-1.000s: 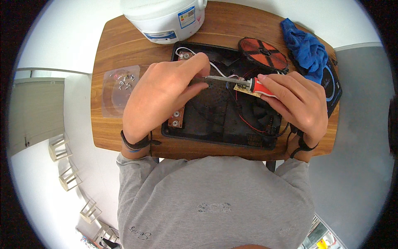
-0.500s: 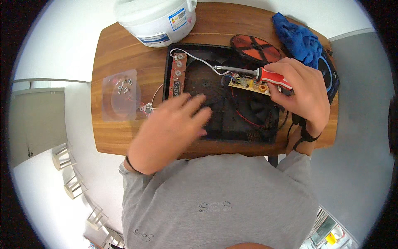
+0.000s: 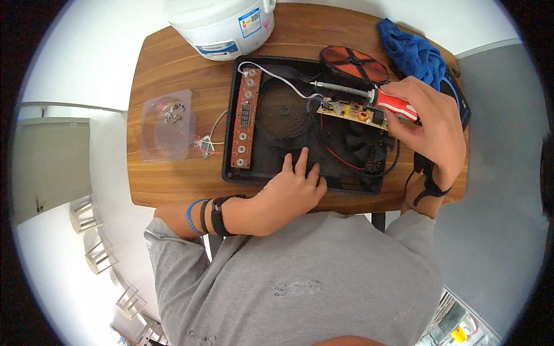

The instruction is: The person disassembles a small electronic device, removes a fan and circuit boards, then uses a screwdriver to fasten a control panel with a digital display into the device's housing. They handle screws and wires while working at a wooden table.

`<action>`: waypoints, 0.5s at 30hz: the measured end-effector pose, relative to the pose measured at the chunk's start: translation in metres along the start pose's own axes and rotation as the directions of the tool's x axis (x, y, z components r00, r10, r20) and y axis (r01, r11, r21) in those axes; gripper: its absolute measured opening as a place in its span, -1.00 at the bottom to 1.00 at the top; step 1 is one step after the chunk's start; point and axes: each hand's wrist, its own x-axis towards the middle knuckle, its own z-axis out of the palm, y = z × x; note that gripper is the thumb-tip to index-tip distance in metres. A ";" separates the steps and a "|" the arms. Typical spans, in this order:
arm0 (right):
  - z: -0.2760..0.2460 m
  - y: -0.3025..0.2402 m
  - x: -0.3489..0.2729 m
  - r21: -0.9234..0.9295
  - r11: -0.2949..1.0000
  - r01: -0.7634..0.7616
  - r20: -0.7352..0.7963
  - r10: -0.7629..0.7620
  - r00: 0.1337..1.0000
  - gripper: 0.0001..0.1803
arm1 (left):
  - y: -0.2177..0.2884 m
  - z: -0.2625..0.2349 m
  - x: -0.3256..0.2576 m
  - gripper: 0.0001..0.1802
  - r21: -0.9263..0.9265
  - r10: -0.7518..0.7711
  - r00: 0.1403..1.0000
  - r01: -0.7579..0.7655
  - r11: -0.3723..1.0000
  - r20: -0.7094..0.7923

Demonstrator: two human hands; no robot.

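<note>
A screwdriver (image 3: 392, 102) with a red and white handle is gripped in my right hand (image 3: 433, 118), its metal shaft pointing left over the open black housing (image 3: 270, 161). Just below the shaft sits a pale circuit board (image 3: 341, 109) carrying a copper coil and wires, close to my right fingers. My left hand (image 3: 293, 187) rests with fingers spread on the housing's near edge. Along the housing's left side lies a reddish-brown control board (image 3: 236, 147) with a small display and round buttons. A white cable (image 3: 277, 76) runs between the two boards. A black fan (image 3: 365, 144) is at the right.
Screws lie on a translucent plastic tray (image 3: 164, 141) at left, beside a small wired part (image 3: 205, 146). Behind stand a white lidded container (image 3: 228, 26), an orange-and-black round coil (image 3: 355, 64), a blue cloth (image 3: 412, 55) and a dark panel (image 3: 459, 95) partly under it.
My left hand has moved right and nearer, off the control board and onto the housing's near edge. My right hand, with the screwdriver, has shifted slightly right.
</note>
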 end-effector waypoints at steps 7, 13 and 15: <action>-0.002 -0.002 -0.008 -0.029 0.999 -0.030 0.058 0.031 0.998 -0.60 | 0.029 0.008 0.044 -0.34 -0.164 -0.107 0.975 0.075 0.984 -0.193; -0.003 -0.005 -0.033 -0.036 0.994 -0.106 0.062 0.108 0.992 -0.53 | -0.002 -0.043 0.037 -0.33 -0.233 -0.058 0.972 0.004 0.972 -0.229; 0.001 -0.008 -0.046 -0.030 0.988 -0.153 0.084 0.155 0.984 -0.51 | -0.029 -0.053 0.017 -0.42 -0.294 -0.122 0.963 0.047 0.955 -0.242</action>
